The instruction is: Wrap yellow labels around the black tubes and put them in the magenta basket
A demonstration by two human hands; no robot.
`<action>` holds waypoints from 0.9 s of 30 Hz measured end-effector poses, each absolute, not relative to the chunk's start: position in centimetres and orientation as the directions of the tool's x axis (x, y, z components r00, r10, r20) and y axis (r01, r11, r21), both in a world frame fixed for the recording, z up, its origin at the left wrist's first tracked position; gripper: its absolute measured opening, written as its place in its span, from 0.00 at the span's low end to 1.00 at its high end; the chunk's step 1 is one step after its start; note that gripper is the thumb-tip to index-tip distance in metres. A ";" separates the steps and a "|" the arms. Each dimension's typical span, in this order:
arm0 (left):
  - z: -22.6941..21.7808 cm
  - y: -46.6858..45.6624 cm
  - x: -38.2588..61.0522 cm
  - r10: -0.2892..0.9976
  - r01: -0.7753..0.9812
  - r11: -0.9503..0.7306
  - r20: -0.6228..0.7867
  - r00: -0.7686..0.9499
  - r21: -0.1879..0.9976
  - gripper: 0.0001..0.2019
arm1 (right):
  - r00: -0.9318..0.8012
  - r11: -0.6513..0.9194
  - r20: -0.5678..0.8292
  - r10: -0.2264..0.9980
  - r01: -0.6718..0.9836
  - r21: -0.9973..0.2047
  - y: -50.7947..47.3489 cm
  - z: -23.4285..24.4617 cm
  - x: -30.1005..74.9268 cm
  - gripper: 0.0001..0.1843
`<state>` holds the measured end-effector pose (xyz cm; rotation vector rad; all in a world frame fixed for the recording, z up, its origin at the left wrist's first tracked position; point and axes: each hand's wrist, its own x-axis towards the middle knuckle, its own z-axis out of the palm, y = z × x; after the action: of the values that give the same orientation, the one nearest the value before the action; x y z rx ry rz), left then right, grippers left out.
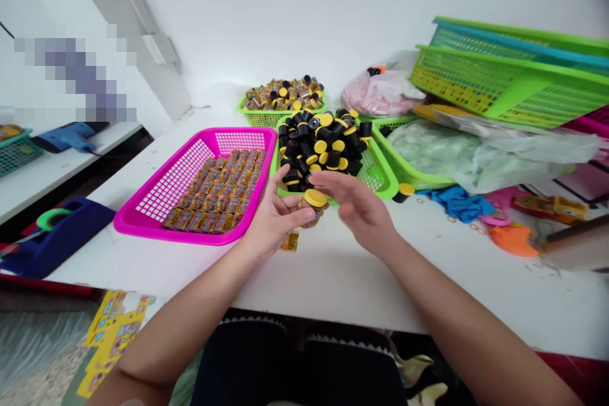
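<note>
My left hand (276,212) is closed around a small container with a round yellow cap (314,198) and a printed, wrapped body. Just right of it hovers my right hand (356,206), fingers apart, with nothing visible in it. Behind both hands a green basket (387,177) is heaped with black pieces with yellow caps (321,146). To the left, a magenta basket (190,236) holds rows of printed, wrapped containers (223,187). A small yellow printed piece (291,242) lies on the white table below my left hand.
Farther back stands another green basket (266,117) of mixed pieces. Stacked baskets (499,82), plastic bags (447,149) and a blue cloth-like item (459,204) fill the right side. One black piece with a yellow cap (404,191) lies alone. A blue tape dispenser (71,235) sits at left.
</note>
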<state>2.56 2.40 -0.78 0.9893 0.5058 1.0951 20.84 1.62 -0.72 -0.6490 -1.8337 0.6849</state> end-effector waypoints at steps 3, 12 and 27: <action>-1.0 2.3 2.9 0.934 -0.525 0.075 0.124 0.334 0.848 0.58 | -0.417 0.848 0.764 0.492 0.429 -0.312 1.1 -0.1 20.3 0.30; -1.9 1.5 2.9 0.854 -0.338 0.125 0.072 0.516 0.933 0.49 | -0.484 0.861 0.751 0.449 0.460 -0.218 0.4 -1.2 18.5 0.34; -1.4 1.6 3.3 0.854 -0.230 -0.151 0.244 0.459 0.961 0.42 | -0.403 0.833 0.819 0.409 0.531 -0.155 0.5 -1.7 18.5 0.30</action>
<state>3.32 1.58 -1.37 1.4124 0.5947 1.0496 18.53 0.48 -1.72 -0.6902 -2.0474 -0.1597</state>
